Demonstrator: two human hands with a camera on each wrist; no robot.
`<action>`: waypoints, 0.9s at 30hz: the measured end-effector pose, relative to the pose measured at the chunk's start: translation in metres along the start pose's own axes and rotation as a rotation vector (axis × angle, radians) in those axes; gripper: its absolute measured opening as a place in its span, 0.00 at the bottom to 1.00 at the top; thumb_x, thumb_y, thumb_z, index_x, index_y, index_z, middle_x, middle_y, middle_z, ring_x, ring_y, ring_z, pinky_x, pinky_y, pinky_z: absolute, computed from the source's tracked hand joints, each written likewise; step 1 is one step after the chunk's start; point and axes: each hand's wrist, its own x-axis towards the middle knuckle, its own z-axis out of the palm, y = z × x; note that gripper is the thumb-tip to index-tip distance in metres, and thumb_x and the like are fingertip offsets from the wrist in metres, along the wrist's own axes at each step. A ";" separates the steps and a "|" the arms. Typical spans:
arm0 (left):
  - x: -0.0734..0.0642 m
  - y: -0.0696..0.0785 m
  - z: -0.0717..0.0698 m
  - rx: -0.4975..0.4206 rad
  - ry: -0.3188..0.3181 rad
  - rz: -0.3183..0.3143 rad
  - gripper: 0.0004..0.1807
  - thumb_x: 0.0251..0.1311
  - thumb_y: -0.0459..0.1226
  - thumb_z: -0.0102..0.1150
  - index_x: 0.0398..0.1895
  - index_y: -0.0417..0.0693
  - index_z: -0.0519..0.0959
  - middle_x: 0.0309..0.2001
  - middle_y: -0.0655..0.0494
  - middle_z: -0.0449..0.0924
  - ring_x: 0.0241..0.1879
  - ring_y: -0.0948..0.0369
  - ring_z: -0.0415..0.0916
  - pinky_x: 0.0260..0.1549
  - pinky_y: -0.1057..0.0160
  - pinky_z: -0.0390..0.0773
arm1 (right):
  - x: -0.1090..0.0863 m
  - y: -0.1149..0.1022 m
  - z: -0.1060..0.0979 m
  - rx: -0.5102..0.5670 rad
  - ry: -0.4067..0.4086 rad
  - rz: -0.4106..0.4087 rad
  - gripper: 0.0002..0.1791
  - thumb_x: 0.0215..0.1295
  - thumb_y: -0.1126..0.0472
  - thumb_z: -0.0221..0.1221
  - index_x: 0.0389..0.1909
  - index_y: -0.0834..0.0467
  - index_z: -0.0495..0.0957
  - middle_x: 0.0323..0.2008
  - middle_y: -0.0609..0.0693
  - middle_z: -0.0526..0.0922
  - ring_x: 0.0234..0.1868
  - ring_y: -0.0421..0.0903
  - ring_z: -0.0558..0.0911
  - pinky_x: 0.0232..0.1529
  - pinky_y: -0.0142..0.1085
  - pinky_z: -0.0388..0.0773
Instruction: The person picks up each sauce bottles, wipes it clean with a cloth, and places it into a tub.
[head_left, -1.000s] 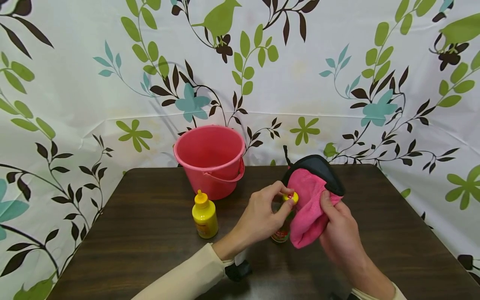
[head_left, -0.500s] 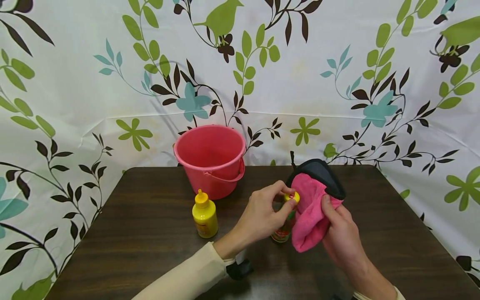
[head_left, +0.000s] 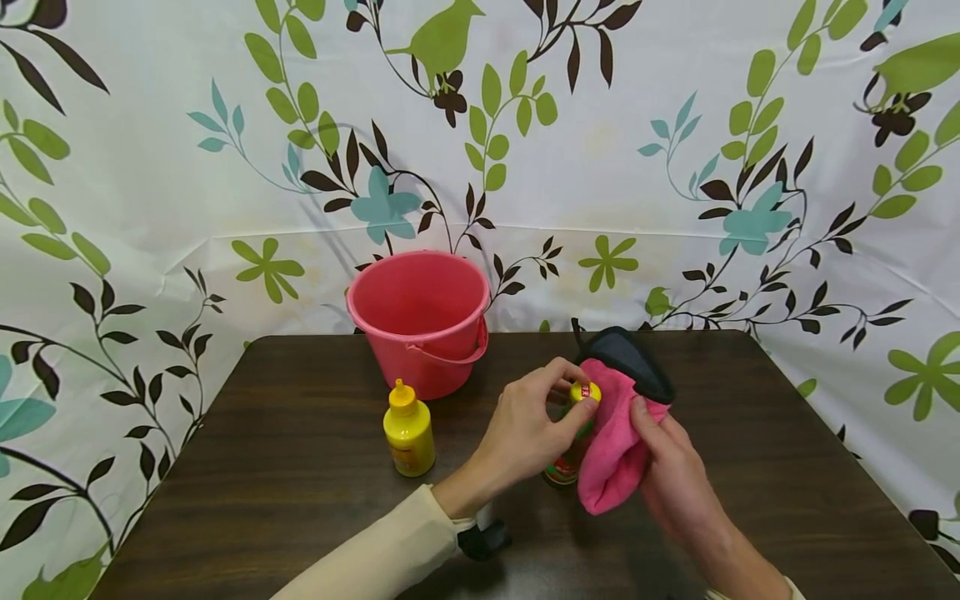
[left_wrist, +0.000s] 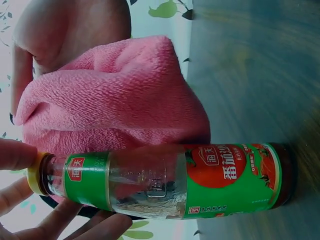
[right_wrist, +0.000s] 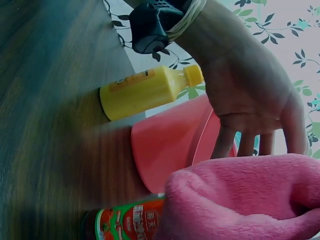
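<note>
My left hand [head_left: 525, 425] pinches the yellow cap [head_left: 587, 392] of a glass tomato sauce bottle [left_wrist: 235, 177] with a green and red label. The bottle stands nearly upright on the table; in the head view, hand and cloth hide much of it. My right hand [head_left: 681, 479] grips a fluffy pink cleaning cloth [head_left: 611, 446] by its edge, thumb on the near side. A dark grey padded part [head_left: 630, 362] with a small black loop forms the cloth's far end. In the left wrist view, the pink fabric [left_wrist: 120, 100] lies right alongside the bottle.
A yellow squeeze bottle [head_left: 409, 437] stands left of my left forearm. Behind it is a pink bucket [head_left: 390, 350] with its handle hanging down. The dark wooden table [head_left: 285, 467] ends at the back against a leaf-patterned curtain [head_left: 525, 208].
The right hand and the cloth have shifted slightly down toward me, alongside the bottle, and the dark grey part has lowered. The left hand keeps its hold on the cap.
</note>
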 end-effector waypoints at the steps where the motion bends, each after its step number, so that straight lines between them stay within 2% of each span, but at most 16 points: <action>1: 0.000 0.000 0.000 -0.012 -0.002 -0.009 0.12 0.70 0.43 0.66 0.54 0.58 0.81 0.51 0.59 0.89 0.49 0.61 0.89 0.52 0.55 0.89 | 0.000 -0.001 0.000 -0.006 -0.011 0.024 0.29 0.88 0.44 0.36 0.76 0.60 0.57 0.64 0.47 0.71 0.66 0.44 0.71 0.61 0.30 0.79; 4: -0.001 0.001 0.000 -0.050 -0.015 -0.044 0.14 0.71 0.44 0.66 0.57 0.59 0.82 0.53 0.58 0.89 0.50 0.59 0.89 0.54 0.52 0.88 | 0.001 -0.004 0.001 -0.006 -0.052 0.077 0.30 0.88 0.43 0.36 0.79 0.57 0.53 0.69 0.49 0.64 0.71 0.46 0.65 0.62 0.30 0.77; 7: -0.003 0.002 -0.001 -0.081 -0.030 -0.078 0.15 0.73 0.45 0.64 0.60 0.60 0.83 0.56 0.57 0.90 0.52 0.58 0.89 0.54 0.50 0.88 | 0.002 -0.005 0.003 -0.023 -0.070 0.096 0.30 0.87 0.43 0.37 0.80 0.54 0.51 0.71 0.49 0.61 0.72 0.47 0.62 0.64 0.31 0.76; 15: -0.003 0.003 0.000 -0.077 -0.007 -0.085 0.15 0.74 0.47 0.62 0.61 0.63 0.84 0.51 0.59 0.92 0.51 0.60 0.90 0.50 0.61 0.88 | 0.005 0.000 0.009 -0.062 -0.095 0.102 0.29 0.88 0.44 0.37 0.80 0.53 0.51 0.68 0.45 0.66 0.68 0.39 0.69 0.64 0.30 0.72; 18: -0.003 0.004 0.000 -0.077 -0.008 -0.098 0.14 0.74 0.47 0.62 0.60 0.64 0.84 0.51 0.60 0.91 0.50 0.61 0.90 0.50 0.62 0.88 | 0.006 0.004 0.011 -0.076 -0.086 0.121 0.30 0.87 0.42 0.37 0.80 0.52 0.51 0.68 0.46 0.66 0.67 0.40 0.70 0.64 0.32 0.72; 23: -0.003 0.004 0.000 -0.092 -0.033 -0.126 0.14 0.74 0.47 0.62 0.60 0.66 0.83 0.53 0.57 0.90 0.51 0.61 0.89 0.44 0.65 0.88 | 0.009 0.011 0.014 -0.119 -0.055 0.155 0.31 0.87 0.39 0.35 0.80 0.50 0.50 0.72 0.51 0.62 0.69 0.45 0.66 0.66 0.35 0.70; 27: -0.004 0.003 0.000 -0.092 -0.032 -0.120 0.14 0.74 0.47 0.63 0.59 0.67 0.83 0.53 0.57 0.90 0.50 0.62 0.89 0.41 0.68 0.87 | 0.010 0.021 0.013 -0.150 -0.038 0.185 0.32 0.86 0.38 0.34 0.79 0.51 0.52 0.71 0.55 0.65 0.69 0.50 0.66 0.66 0.39 0.69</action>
